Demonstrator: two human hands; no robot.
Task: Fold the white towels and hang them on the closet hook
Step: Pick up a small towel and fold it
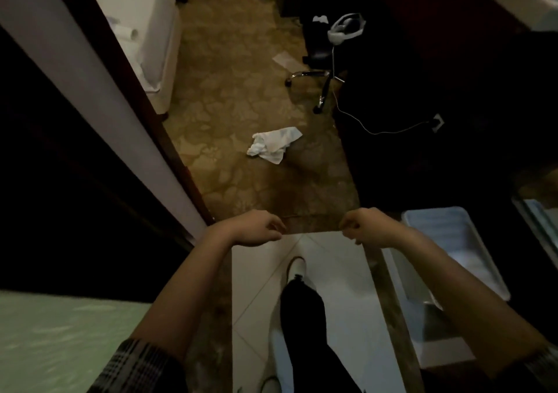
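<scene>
Both forearms extended forward, palms down. Left hand (256, 228) and right hand (367, 223) are level with each other, fingers loosely curled, tips pointing inward; nothing visible in either grasp. A thin pale edge runs between the fingertips; too dim to tell whether it is held fabric or the floor-tile border.

Plaid sleeves (136, 368) pushed up, cut off at the frame bottom. Below the hands: a dark trouser leg (305, 326) and a pale shoe (297, 267) on glossy white tile.

White towel (273, 145) lies crumpled on patterned brown carpet (229, 96), well beyond the hands, untouched. Right of the towel: chrome chair base (314, 81), white cable (362, 120). Closet hook not discernible; left side in deep shadow.
</scene>
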